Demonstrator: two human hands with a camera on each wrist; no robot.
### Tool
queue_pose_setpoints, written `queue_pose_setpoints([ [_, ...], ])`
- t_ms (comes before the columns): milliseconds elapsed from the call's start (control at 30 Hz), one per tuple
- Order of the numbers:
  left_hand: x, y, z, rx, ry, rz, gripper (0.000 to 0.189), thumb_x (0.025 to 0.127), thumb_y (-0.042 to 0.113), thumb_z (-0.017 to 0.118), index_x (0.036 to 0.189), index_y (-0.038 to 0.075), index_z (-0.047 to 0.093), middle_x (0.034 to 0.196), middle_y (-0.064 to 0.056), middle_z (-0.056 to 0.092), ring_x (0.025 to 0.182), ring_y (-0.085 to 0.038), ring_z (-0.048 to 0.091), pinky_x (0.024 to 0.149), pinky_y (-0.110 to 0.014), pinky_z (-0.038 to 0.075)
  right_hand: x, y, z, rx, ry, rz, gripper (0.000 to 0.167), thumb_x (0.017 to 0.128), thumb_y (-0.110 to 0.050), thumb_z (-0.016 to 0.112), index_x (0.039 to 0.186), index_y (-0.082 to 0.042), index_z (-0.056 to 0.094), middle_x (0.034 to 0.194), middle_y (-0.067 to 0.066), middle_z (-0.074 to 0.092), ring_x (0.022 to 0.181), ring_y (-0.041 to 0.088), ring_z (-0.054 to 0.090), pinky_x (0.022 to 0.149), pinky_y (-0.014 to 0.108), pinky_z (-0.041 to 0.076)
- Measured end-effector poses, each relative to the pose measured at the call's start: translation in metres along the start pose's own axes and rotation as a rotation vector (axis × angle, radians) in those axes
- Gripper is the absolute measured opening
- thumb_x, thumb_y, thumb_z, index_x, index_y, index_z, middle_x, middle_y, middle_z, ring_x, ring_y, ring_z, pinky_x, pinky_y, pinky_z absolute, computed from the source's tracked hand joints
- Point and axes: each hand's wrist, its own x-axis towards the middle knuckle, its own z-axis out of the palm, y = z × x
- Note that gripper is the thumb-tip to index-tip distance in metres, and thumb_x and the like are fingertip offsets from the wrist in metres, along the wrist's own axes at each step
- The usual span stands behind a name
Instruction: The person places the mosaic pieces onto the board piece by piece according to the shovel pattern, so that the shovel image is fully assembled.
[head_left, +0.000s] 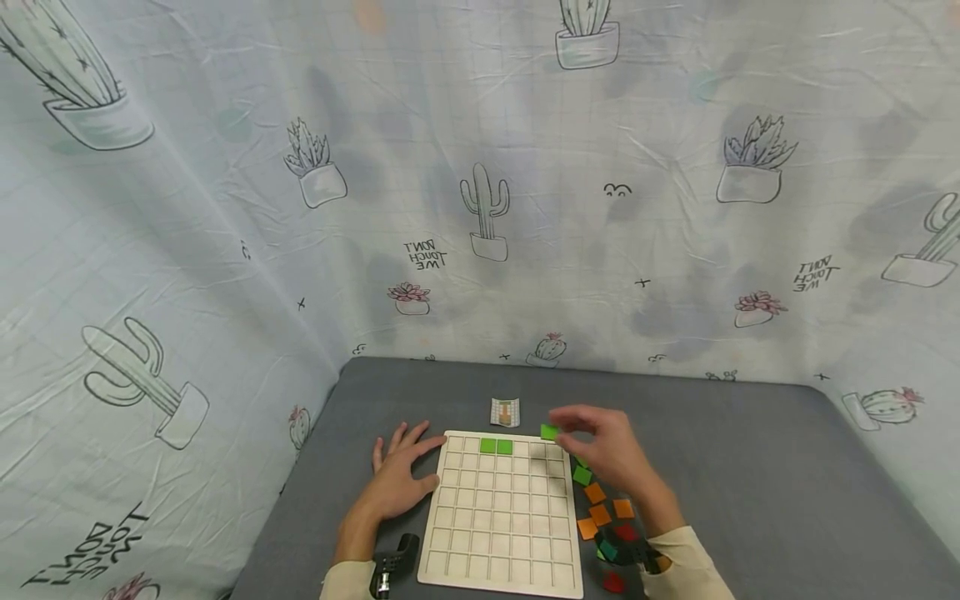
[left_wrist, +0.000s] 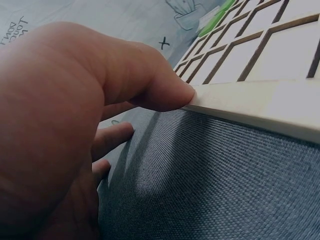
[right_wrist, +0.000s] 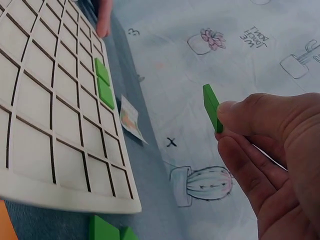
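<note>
My right hand (head_left: 606,446) pinches a green square tile (right_wrist: 212,107) between thumb and fingers, held up over the far right corner of the board. The pale wooden grid board (head_left: 498,521) lies on the table. Two green tiles (head_left: 497,447) sit side by side in its far row, left of the middle. My left hand (head_left: 403,475) rests at the board's left side with fingers spread. In the left wrist view its thumb (left_wrist: 170,90) touches the board's edge (left_wrist: 240,106). Beyond the far edge lies a small printed card (head_left: 505,412) with a coloured grid pattern.
Right of the board, loose tiles are scattered: green (head_left: 582,476), orange (head_left: 600,514) and red (head_left: 613,582), some partly hidden by the right forearm. The grey table (head_left: 757,492) backs onto a white curtain (head_left: 555,275) with cactus drawings.
</note>
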Motion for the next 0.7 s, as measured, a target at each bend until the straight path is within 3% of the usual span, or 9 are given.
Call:
queue_pose_setpoints([
  [267,0.0,-0.002,0.001,-0.007,0.005,0.002,0.06,0.091,0.008,0.076,0.15,0.016,0.069,0.175,-0.019,0.039,0.168,-0.051,0.012,0.127,-0.076,-0.011,0.008,0.005,0.014,0.06,-0.036,-0.035,0.033,0.093,0.0,0.083,0.125,-0.008,0.081,0.119,0.009,0.083,0.105,0.025,0.08,0.092,0.048,0.067],
  [400,-0.001,-0.004,0.003,0.001,0.009,0.004,0.06,0.091,0.008,0.076,0.149,0.018,0.07,0.175,-0.019,0.04,0.168,-0.051,0.013,0.126,-0.077,-0.011,0.009,0.011,0.023,0.085,-0.057,-0.05,0.032,0.094,0.0,0.082,0.126,-0.005,0.08,0.119,0.01,0.082,0.102,0.025,0.08,0.09,0.043,0.067],
  [533,-0.001,-0.004,0.004,0.006,0.011,0.01,0.06,0.091,0.008,0.076,0.15,0.019,0.069,0.175,-0.019,0.039,0.168,-0.052,0.012,0.126,-0.077,-0.011,0.01,0.017,0.032,0.098,-0.081,-0.017,0.032,0.095,-0.001,0.082,0.127,-0.004,0.08,0.12,0.008,0.082,0.103,0.022,0.08,0.09,0.034,0.067],
  [700,-0.002,-0.003,0.005,0.009,0.015,0.01,0.061,0.091,0.008,0.076,0.151,0.018,0.069,0.175,-0.019,0.039,0.168,-0.052,0.012,0.126,-0.077,-0.011,0.01,0.023,0.043,0.113,-0.112,0.013,0.032,0.096,-0.002,0.08,0.128,-0.004,0.08,0.119,0.009,0.082,0.103,0.023,0.08,0.09,0.032,0.066],
])
